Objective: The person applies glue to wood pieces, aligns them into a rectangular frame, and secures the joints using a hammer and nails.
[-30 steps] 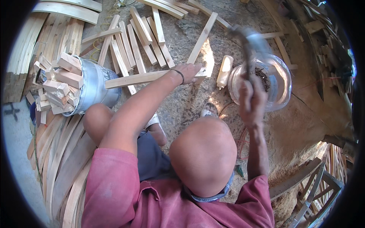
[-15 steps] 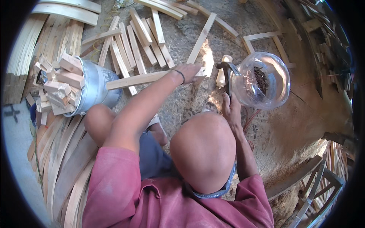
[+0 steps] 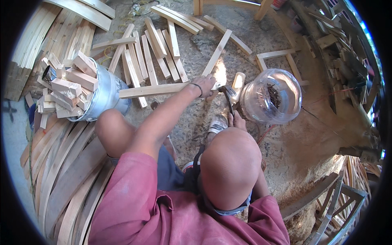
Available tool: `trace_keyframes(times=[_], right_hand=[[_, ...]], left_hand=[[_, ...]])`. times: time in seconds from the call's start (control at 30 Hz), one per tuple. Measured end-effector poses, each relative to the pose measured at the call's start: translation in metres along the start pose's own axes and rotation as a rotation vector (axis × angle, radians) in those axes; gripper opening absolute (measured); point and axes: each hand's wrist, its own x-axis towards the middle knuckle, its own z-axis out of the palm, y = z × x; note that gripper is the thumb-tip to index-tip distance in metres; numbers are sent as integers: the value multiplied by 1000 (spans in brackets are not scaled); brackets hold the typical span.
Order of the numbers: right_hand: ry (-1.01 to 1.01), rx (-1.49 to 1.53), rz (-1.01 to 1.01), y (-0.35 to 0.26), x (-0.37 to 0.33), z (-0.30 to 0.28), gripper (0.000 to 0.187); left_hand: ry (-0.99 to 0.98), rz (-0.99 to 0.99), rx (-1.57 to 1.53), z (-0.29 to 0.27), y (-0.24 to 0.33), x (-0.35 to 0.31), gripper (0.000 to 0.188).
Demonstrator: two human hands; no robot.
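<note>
A pale wooden batten lies crosswise in front of my knees. My left hand grips its right end from above, its fingertips partly hidden by the glare. In my right hand is the handle of a claw hammer, and the hammer's head is at the batten's end, close to my left fingers. Whether a nail is there is too small to tell. Just right of the hammer stands a clear, round plastic container with brown nails inside. A cream-coloured bottle lies between hammer and container.
At left, a metal bucket is full of short wood blocks. Several battens lie ahead on the dusty floor. Long boards are stacked lower left. A wooden frame lies farther right, and a metal frame stands lower right.
My right hand has brought the hammer left and down, from beside the container to the batten's end. My left hand stays on the batten. The whole view has shifted slightly.
</note>
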Motion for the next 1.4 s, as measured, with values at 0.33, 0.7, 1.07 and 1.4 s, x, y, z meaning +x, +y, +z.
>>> trace_keyframes(times=[0.33, 0.7, 1.07, 1.4], right_hand=[[-34, 90, 11, 2, -4, -10, 25], [-62, 72, -19, -8, 0, -15, 23], [-37, 103, -32, -11, 3, -14, 22], [-20, 63, -50, -5, -1, -11, 24]], left_hand=[[29, -91, -79, -7, 11, -5, 52], [-82, -97, -63, -20, 16, -2, 36], [-7, -145, -87, -12, 14, -2, 51], [-21, -148, -131, -4, 20, 7, 51]])
